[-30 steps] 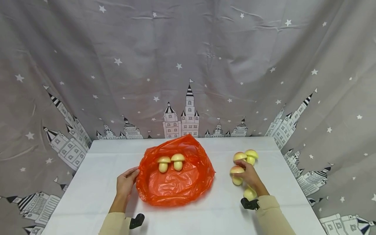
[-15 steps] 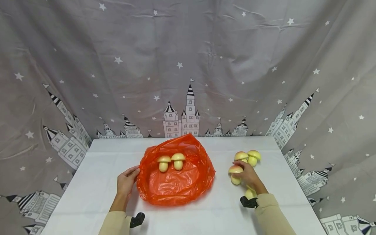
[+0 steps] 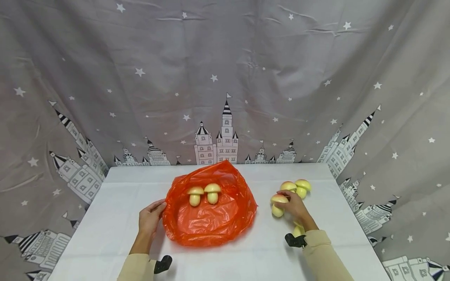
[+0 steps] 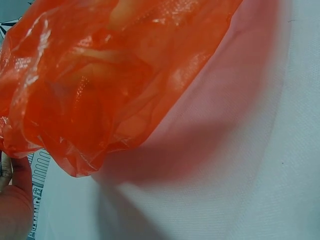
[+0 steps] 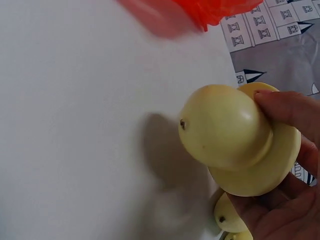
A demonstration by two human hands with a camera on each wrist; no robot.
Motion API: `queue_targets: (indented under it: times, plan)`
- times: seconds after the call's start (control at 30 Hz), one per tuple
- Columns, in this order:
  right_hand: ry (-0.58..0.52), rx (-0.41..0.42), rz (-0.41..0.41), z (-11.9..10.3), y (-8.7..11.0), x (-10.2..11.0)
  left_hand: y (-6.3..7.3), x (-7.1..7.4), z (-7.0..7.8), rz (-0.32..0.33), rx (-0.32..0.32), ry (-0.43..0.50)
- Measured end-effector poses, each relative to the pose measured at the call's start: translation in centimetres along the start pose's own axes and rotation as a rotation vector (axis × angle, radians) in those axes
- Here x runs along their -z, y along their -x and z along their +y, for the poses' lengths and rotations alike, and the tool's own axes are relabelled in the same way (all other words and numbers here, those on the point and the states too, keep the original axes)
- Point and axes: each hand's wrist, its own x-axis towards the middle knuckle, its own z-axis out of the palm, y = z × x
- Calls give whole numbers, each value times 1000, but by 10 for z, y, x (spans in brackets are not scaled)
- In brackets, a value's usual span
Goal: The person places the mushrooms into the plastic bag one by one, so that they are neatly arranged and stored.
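Note:
My left hand (image 3: pixel 149 219) pinches the left edge of an open red plastic bag (image 3: pixel 207 239). Inside the bag lie two toy mushrooms, a left one (image 3: pixel 195 200) and a right one (image 3: pixel 212 198), pale yellow with rounded caps. In the right wrist view, my right hand (image 5: pixel 287 200) grips another toy mushroom (image 5: pixel 225 127) by its cap, thumb on one side and fingers on the other. Its stem faces that camera, and a shadow falls on the cloth beside it. The left wrist view shows mostly the bag's side and, at the edge, part of my left hand.
Two more mushrooms, a reddish-capped one (image 3: pixel 288 186) and a yellow one (image 3: pixel 303 188), lie behind my right hand. Another mushroom (image 3: pixel 298 229) is partly hidden under the right wrist. A white cloth (image 3: pixel 260 253) covers the table, and a grey castle-print curtain (image 3: pixel 225 58) hangs behind it.
My right hand has lifted its mushroom slightly and carried it a little left, away from the others. My left hand stays on the bag's edge.

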Motion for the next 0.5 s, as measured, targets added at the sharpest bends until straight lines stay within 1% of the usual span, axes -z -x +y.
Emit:
queue_targets:
  times: [0.1,0.17,0.27,0.37,0.5]
  plan:
    - [25,21,4,-5,-2,0,0,1,-2,-1,8,-11]
    - [43,51,12,-9,-2,1,0,0,-3,-3,11,-10]
    - [36,88,22,-18,-2,2,0,0,-2,-1,15,-8]
    - [16,118,14,-26,-2,2,0,-2,-1,-5,22,-14]
    - [-7,132,2,-38,-2,2,-2,-4,1,-2,17,-21]
